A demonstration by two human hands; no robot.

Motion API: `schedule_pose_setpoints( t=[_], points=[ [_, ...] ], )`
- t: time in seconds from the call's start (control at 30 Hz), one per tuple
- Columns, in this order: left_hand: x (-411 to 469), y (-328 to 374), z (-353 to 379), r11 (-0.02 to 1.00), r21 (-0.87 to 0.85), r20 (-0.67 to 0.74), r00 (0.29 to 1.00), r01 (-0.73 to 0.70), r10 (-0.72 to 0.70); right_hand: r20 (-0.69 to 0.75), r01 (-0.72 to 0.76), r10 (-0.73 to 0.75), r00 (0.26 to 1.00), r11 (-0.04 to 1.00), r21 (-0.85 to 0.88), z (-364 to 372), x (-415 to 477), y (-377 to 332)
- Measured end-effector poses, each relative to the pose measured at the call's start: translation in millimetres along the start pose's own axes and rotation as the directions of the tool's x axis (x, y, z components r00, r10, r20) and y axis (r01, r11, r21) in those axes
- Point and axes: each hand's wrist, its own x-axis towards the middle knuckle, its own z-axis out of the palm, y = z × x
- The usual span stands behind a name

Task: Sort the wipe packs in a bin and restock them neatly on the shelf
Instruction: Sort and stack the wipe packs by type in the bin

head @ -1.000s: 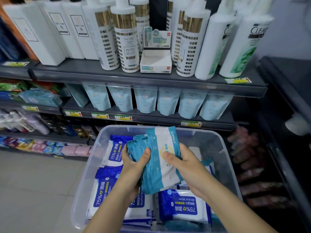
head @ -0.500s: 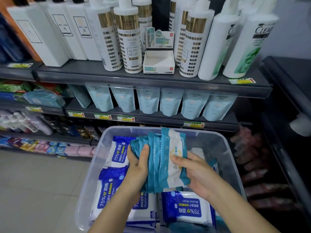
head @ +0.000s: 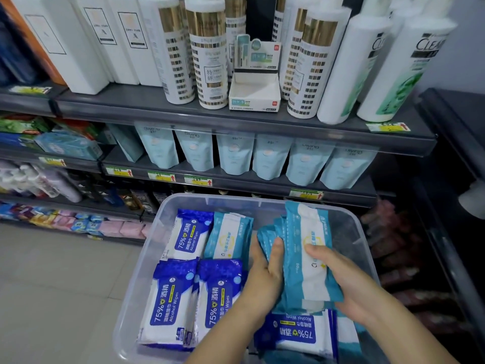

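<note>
Dark grey shop shelves point(head: 131, 101) fill the view — pale tiled floor point(head: 52, 285) at lower left, plain grey wall point(head: 469, 69) upper right.

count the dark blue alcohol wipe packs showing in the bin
4 alcohol wipe packs: one back left, two side by side front left, one upside down front right. More may lie underneath.

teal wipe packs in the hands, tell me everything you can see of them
The teal wipe packs are a bunch of flat, soft-looking glossy pouches, teal with a white front panel and a yellow ring logo. They stand on edge, fanned and tilted, in the right side of the clear plastic bin. The left hand grips them from the left, the right hand from the front-right.
</note>
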Motion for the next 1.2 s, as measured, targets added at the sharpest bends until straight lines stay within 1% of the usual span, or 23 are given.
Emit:
schedule_pose_setpoints(
  t=[0.1, 0.17, 0.23, 0.37, 0.47, 0.6, 0.7, 0.77, 0.83, 0.9, 0.93, 1.0, 1.03, 1.1, 1.2],
  points=[
    [5.2, 1.2, -1.5, 1.0, 0.004, 0.003, 1.0, 0.006, -0.006, 0.004, -0.003, 0.003, 1.0, 1.0, 0.017, -0.1, 2.9, 0.9],
    [7.6, 3.3, -0.3, 0.998, 0.053, 0.026, 1.0, 0.015, -0.016, -0.009, -0.026, 0.027, 1.0, 0.998, 0.053, -3.5, 5.6, 0.8],
    [8.6, 3.3, 6.4, 0.993, 0.12, 0.055, 0.999, -0.005, -0.002, -0.017, -0.048, 0.05, 0.999, 0.992, 0.113, -11.0, 6.0, 0.2],
    [13.6, 1.0, 26.0, 0.973, 0.223, 0.108, 0.994, -0.054, 0.03, -0.003, 0.007, -0.007, 1.0, 0.976, 0.217, -30.0, 3.4, 0.2],
    [20.9, -0.3, 29.9, 0.972, 0.233, 0.141, 0.99, -0.034, 0.001, 0.019, 0.026, -0.031, 0.999, 0.971, 0.239, -34.3, 7.1, 0.2],
    [36.2, 4.1, 14.4, 0.958, 0.288, 0.093, 0.995, 0.001, -0.03, 0.027, -0.008, 0.003, 1.0, 0.979, 0.205, -24.0, 25.3, 3.0],
    [48.1, 12.8, -2.4, 0.959, 0.284, 0.03, 0.999, 0.017, -0.026, 0.001, 0.017, -0.017, 1.0, 0.982, 0.189, -7.9, 44.4, 4.4],
    [58.3, 16.5, -16.0, 0.972, 0.215, -0.002, 0.996, 0.091, -0.092, -0.043, 0.06, -0.054, 0.998, 0.987, 0.147, -0.8, 58.9, 5.7],
    [65.0, 20.1, -30.1, 0.979, 0.112, 0.024, 0.984, 0.172, -0.176, -0.09, 0.099, -0.095, 0.991, 0.994, 0.049, 3.9, 72.2, 8.9],
    [69.8, 20.2, -38.6, 0.97, 0.003, 0.042, 0.969, 0.243, -0.243, -0.122, 0.07, -0.07, 0.99, 0.998, -0.004, 4.7, 85.0, 15.7],
    [72.7, 17.2, -40.6, 0.964, 0.006, 0.053, 0.963, 0.265, -0.265, -0.12, 0.038, -0.04, 0.992, 0.999, -0.015, 4.4, 89.9, 19.7],
    [71.1, 13.0, -37.4, 0.947, 0.112, 0.073, 0.948, 0.3, -0.309, -0.119, -0.014, 0.007, 0.993, 0.998, -0.061, 2.8, 97.0, 25.2],
    [72.8, 7.6, -34.9, 0.938, 0.163, 0.063, 0.945, 0.307, -0.321, -0.127, -0.026, 0.015, 0.992, 0.995, -0.092, 0.8, 99.8, 26.6],
    [84.5, -3.6, -32.4, 0.926, 0.192, 0.048, 0.939, 0.326, -0.34, -0.134, -0.024, 0.005, 0.991, 0.99, -0.137, -3.6, 104.1, 25.8],
    [85.5, 6.0, -27.0, 0.919, 0.26, 0.021, 0.949, 0.298, -0.314, -0.121, -0.037, 0.015, 0.993, 0.982, -0.186, -8.2, 110.9, 23.9]
  ],
)
